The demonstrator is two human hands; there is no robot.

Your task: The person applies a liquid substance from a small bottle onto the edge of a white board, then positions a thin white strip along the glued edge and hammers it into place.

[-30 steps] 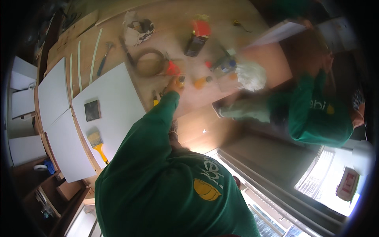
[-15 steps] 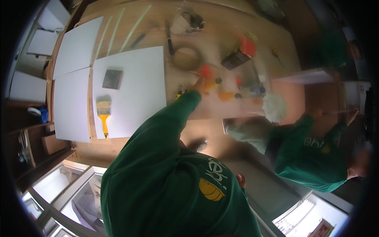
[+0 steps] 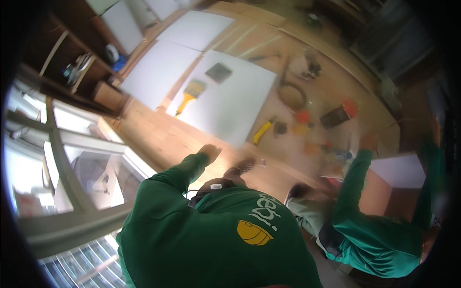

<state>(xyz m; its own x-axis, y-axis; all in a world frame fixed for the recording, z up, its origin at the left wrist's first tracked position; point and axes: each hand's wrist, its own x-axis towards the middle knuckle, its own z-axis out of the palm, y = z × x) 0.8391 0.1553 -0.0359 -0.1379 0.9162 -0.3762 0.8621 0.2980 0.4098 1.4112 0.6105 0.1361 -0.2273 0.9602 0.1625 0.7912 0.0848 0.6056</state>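
Our nearest thing was the white board (image 3: 237,103), a flat, smooth, four-cornered sheet that lay on the wooden surface (image 3: 331,81), set at a slant in our view. Its face looked plain and matt, palest toward the near edge. Two things rested on it: a dark grey square block (image 3: 219,72) toward its far side, and, nearer its left edge, a broad brush (image 3: 189,95) with pale bristles and a yellow handle, slightly blurred.

We had our left hand (image 3: 210,153) just short of the board's near edge, with wood showing between; it was loosely open, the fingers partly extended, and we saw nothing in it. Our right hand was out of view, so we cannot tell its state.

Just beside the board's right edge lay a yellow-handled tool (image 3: 262,132), with a small dark round thing (image 3: 280,128) next to it. To the board's left were two more white panels (image 3: 160,72), one behind the other, and beyond its far edge ran pale strips (image 3: 240,41).

Farther right of the board we made out a brown ring-shaped thing (image 3: 292,96), a dark can (image 3: 334,117) with a red top and, well apart, a co-worker in a green top (image 3: 377,230).
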